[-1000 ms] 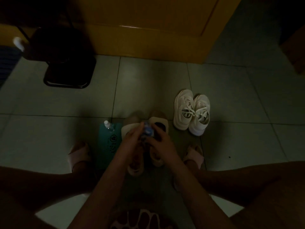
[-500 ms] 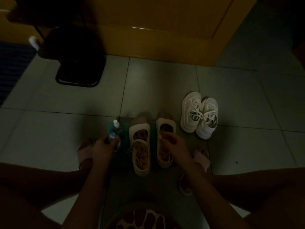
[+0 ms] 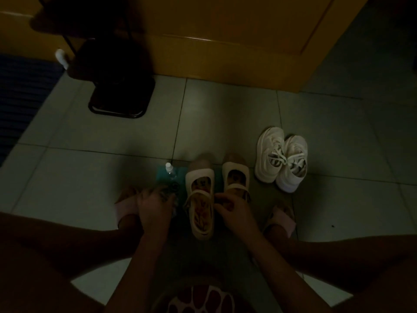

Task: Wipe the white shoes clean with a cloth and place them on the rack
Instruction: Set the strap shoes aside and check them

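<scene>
A dim floor of pale tiles [image 3: 225, 123] is seen below a yellow door [image 3: 225, 41]. The white sneakers [image 3: 281, 159] are set side by side on the tiles, right of two strap shoes [image 3: 200, 213]. A patterned cloth [image 3: 168, 190] is gripped by the left hand [image 3: 153, 206]. The right hand [image 3: 234, 210] is curled at one strap shoe; whether the shoe is held cannot be told.

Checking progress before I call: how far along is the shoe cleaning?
Done: nothing visible; both pairs sit on the floor. In hand: left hand grips a patterned item, right hand at the strap shoes. Left: wiping and racking; white sneakers untouched.
</scene>
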A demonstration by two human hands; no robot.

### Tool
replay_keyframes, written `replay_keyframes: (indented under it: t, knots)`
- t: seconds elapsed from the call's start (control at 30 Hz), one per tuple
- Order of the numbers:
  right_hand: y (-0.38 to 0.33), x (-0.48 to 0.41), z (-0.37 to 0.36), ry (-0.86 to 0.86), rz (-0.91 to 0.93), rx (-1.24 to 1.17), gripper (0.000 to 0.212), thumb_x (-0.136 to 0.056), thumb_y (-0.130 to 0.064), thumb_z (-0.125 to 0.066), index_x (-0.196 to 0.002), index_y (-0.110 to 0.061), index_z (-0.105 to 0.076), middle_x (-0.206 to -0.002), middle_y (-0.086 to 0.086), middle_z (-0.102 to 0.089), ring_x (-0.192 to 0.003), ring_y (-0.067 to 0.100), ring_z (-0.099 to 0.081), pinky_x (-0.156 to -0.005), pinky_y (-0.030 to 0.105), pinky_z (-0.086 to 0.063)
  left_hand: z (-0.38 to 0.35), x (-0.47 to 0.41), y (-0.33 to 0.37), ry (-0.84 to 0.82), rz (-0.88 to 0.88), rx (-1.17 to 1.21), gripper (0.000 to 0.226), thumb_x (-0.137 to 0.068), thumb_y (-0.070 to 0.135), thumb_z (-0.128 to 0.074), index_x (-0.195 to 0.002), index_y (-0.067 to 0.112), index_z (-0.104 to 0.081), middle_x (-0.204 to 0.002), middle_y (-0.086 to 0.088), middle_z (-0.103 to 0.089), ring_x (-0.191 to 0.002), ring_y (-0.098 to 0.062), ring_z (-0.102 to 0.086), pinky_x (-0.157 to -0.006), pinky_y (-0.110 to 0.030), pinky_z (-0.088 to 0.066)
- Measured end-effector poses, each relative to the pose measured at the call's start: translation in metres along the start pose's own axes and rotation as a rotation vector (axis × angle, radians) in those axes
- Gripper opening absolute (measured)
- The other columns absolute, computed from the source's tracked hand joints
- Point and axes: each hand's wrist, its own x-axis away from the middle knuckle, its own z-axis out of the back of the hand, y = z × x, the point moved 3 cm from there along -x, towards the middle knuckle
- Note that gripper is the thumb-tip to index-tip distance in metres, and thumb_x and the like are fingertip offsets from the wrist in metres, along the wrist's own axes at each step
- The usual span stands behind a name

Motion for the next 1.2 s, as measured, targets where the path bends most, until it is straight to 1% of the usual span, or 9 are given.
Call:
replay_keyframes:
  t: [0.07, 0.23, 0.37, 0.5, 0.67, 0.8, 0.9, 1.1, 1.2]
  knots:
    - [0.003, -0.002, 0.005, 0.048, 0.003, 0.051, 0.03, -0.088, -0.019, -0.061, -0.118, -0.021, -0.061, -0.112, 0.004, -0.061, -0.094, 0.015, -0.058, -0.079, 0.031, -0.052, 0.008, 0.007, 0.018, -0.037, 0.019, 0.05, 0.032, -0.087, 0.034, -0.061, -0.111, 0.014, -0.063, -0.108, -0.013, -0.064, -0.103, -0.03, -0.058, -0.086, -0.036, -0.046]
    - [0.003, -0.001, 0.007, 0.081, 0.105, 0.146, 0.031, -0.083, -0.022, -0.066, -0.114, -0.019, -0.063, -0.106, 0.004, -0.062, -0.092, 0.016, -0.059, -0.074, 0.023, -0.046, -0.015, 0.028, 0.028, -0.396, 0.074, 0.104, 0.035, -0.082, 0.043, -0.066, -0.065, 0.015, -0.053, -0.078, -0.01, -0.062, -0.075, -0.024, -0.062, -0.062, -0.027, -0.041]
    - [-0.002, 0.004, -0.006, 0.037, 0.188, 0.215, 0.032, -0.084, -0.021, -0.065, -0.116, -0.022, -0.062, -0.107, 0.001, -0.06, -0.099, 0.013, -0.054, -0.078, 0.02, -0.042, -0.025, 0.037, 0.026, -0.499, 0.083, 0.118, 0.033, -0.074, 0.033, -0.076, -0.092, 0.007, -0.066, -0.089, -0.009, -0.067, -0.076, -0.018, -0.06, -0.053, -0.022, -0.039]
    - [0.003, 0.009, -0.013, -0.017, 0.183, 0.282, 0.031, -0.086, -0.028, -0.063, -0.117, -0.026, -0.061, -0.111, 0.001, -0.059, -0.109, 0.015, -0.051, -0.09, 0.033, -0.046, -0.025, 0.032, 0.023, -0.504, 0.121, 0.185, 0.029, -0.075, 0.024, -0.076, -0.094, 0.004, -0.068, -0.097, -0.013, -0.069, -0.076, -0.014, -0.056, -0.054, -0.017, -0.039]
    - [-0.003, 0.016, -0.02, -0.135, 0.259, 0.545, 0.039, -0.083, -0.044, -0.062, -0.118, -0.028, -0.06, -0.114, 0.0, -0.057, -0.112, 0.018, -0.043, -0.091, 0.03, -0.032, -0.025, 0.031, 0.024, -0.57, 0.149, 0.311, 0.027, -0.082, 0.012, -0.068, -0.106, -0.001, -0.067, -0.087, -0.011, -0.066, -0.078, -0.017, -0.058, -0.046, -0.006, -0.041]
    - [-0.004, 0.023, -0.025, -0.122, 0.312, 0.576, 0.039, -0.081, -0.056, -0.05, -0.111, -0.034, -0.063, -0.108, -0.007, -0.059, -0.109, 0.018, -0.041, -0.091, 0.032, -0.03, -0.03, 0.032, 0.02, -0.541, 0.199, 0.392, 0.031, -0.084, 0.009, -0.067, -0.112, -0.004, -0.063, -0.094, -0.014, -0.07, -0.045, 0.005, -0.056, -0.041, -0.002, -0.04]
    - [-0.004, 0.023, -0.027, -0.082, 0.389, 0.545, 0.034, -0.083, -0.051, -0.051, -0.105, -0.031, -0.068, -0.1, -0.005, -0.064, -0.101, 0.021, -0.046, -0.082, 0.031, -0.032, -0.03, 0.03, 0.017, -0.568, 0.196, 0.417, 0.028, -0.086, 0.006, -0.063, -0.109, -0.009, -0.063, -0.054, 0.009, -0.064, -0.037, 0.01, -0.053, -0.041, -0.003, -0.04]
    - [-0.006, 0.023, -0.026, -0.01, 0.517, 0.598, 0.025, -0.057, -0.022, -0.069, -0.082, -0.025, -0.073, -0.075, -0.007, -0.068, -0.073, 0.012, -0.054, -0.052, 0.025, -0.045, -0.03, 0.031, 0.014, -0.498, 0.134, 0.26, 0.022, -0.089, 0.025, -0.06, -0.081, 0.006, -0.068, -0.066, 0.003, -0.054, -0.07, -0.013, -0.055, -0.047, -0.012, -0.033]
    - [-0.009, 0.025, -0.024, -0.014, 0.533, 0.637, 0.022, -0.068, -0.03, -0.054, -0.078, -0.025, -0.073, -0.073, -0.008, -0.068, -0.064, 0.016, -0.061, -0.052, 0.023, -0.046, -0.035, 0.034, 0.01, -0.483, 0.189, 0.239, 0.027, -0.082, 0.032, -0.068, -0.064, 0.018, -0.054, -0.066, 0.004, -0.053, -0.063, -0.009, -0.049, -0.055, -0.021, -0.035]
